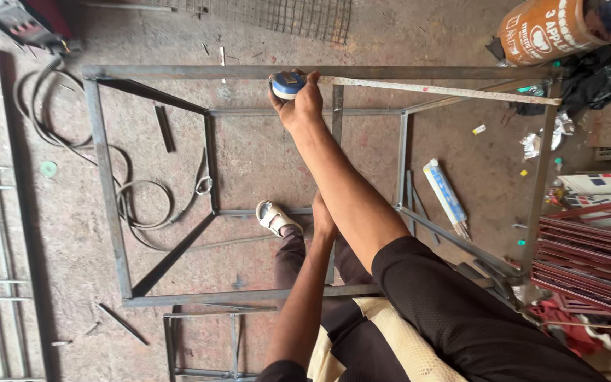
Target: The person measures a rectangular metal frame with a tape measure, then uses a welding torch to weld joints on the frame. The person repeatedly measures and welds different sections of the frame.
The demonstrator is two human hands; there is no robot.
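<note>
Setting: workshop with a stained concrete floor [263, 155], littered with scraps of paper and metal offcuts.

Item 1. Welded steel frame [107, 191], box-shaped, of dull grey angle bar, standing on the floor; the view looks down through its open top to the lower rails.

Item 2. Tape measure [288, 84], blue and yellow case, set against the frame's far top rail. Its blade [440, 90] runs out along that rail toward the right-hand corner, slightly askew to the bar.

Item 3. Right hand [298, 106], closed around the tape measure case and pressing it to the rail, arm stretched across the frame.

Item 4. Left hand [322, 216], reaching down inside the frame near a vertical bar; mostly hidden behind the right forearm, so whether it grips anything cannot be told. The two hands are well apart.

Item 5. White sandal [276, 217] on a foot, inside the frame's footprint.

Item 6. Black cable [132, 205], looped on the floor at left, passing under the frame.

Item 7. Orange cylindrical container [546, 28], top right; packet of welding rods [445, 192] on the floor right of the frame; stack of red-painted metal pieces [595, 247] at the right edge.

Handling note: a true reading likely needs the blade taut, parallel to the rail, its hook seated squarely on the corner, and the case held level.
</note>
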